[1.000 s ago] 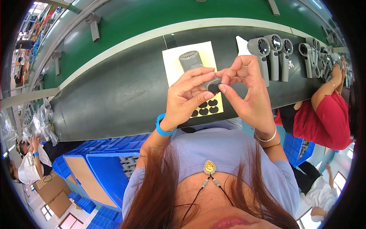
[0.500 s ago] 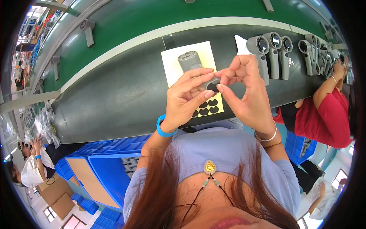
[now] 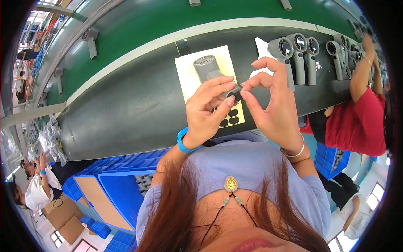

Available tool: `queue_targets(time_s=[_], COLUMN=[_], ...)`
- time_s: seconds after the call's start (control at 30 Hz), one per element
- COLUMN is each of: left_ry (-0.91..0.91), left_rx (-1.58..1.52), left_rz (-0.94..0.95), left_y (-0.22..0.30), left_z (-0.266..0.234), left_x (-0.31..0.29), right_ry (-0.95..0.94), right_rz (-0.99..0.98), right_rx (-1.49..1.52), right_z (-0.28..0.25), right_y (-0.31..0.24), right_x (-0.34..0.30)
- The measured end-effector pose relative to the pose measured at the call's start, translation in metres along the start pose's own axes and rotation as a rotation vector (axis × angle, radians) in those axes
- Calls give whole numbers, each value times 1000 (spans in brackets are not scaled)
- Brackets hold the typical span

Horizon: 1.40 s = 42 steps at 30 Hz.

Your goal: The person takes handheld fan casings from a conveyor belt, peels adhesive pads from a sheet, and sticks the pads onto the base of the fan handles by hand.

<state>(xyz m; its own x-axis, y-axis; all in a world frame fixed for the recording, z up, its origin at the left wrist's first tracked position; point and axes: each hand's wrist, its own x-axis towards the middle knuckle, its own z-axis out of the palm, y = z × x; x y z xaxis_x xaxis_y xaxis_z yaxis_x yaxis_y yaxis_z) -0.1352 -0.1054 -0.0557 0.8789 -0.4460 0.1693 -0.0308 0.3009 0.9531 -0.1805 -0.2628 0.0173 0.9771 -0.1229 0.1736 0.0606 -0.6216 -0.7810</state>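
A grey handheld fan (image 3: 205,67) lies tilted over a pale yellow sheet, its vented head pointing away from me. My left hand (image 3: 205,110) is closed round its handle, thumb near the handle's end. A black rounded sticker (image 3: 236,96) shows at that end. Thumb and index finger of my right hand (image 3: 273,110) pinch at the sticker's edge, the other fingers curled above; the exact contact is partly hidden. Beneath my hands, the yellow sheet (image 3: 184,71) bears several black notched stickers (image 3: 233,120) on its near part.
Several grey fans (image 3: 299,63) lie at the right on the dark table (image 3: 121,105), beside a white piece (image 3: 262,48) and small white bits (image 3: 318,66). A green conveyor (image 3: 159,19) carries fans beyond. A co-worker in red (image 3: 357,122) reaches in at right. Blue crates (image 3: 121,189) stand below left.
My right hand has shifted slightly, its upper fingers lifting, while the pinch stays at the handle's end. Fans on the conveyor have slid left. The red-sleeved co-worker's arm reaches farther up.
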Motion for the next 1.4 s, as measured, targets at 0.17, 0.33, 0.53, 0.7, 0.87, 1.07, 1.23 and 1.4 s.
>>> queue_targets(time_s=[0.17, 0.33, 0.53, 0.7, 0.87, 1.07, 1.23, 1.4], left_ry=[11, -3, -19, 63, 94, 103, 102, 311], left_rx=[36, 59, 59, -25, 196, 925, 1102, 1465], left_rz=[17, 12, 22, 39, 209, 374, 511, 488], left_y=[-1, -2, -4, 0, 0, -38, -57, -80], left_z=[1, 3, 2, -7, -53, -161, -243, -236], left_x=[-1, 0, -1, 3, 34, 167, 231, 241], right_ry=[32, 39, 26, 250, 8, -203, -182, -191], right_rz=[-28, -20, -28, -13, 75, 80, 61, 19], right_rx=[-36, -65, -126, -235, -95, -41, -95, -94], right_z=[3, 1, 1, -5, 13, 49, 66, 68], right_y=[0, 0, 2, 27, 49, 75, 91, 100], right_x=[-2, -1, -3, 15, 15, -2, 0, -3])
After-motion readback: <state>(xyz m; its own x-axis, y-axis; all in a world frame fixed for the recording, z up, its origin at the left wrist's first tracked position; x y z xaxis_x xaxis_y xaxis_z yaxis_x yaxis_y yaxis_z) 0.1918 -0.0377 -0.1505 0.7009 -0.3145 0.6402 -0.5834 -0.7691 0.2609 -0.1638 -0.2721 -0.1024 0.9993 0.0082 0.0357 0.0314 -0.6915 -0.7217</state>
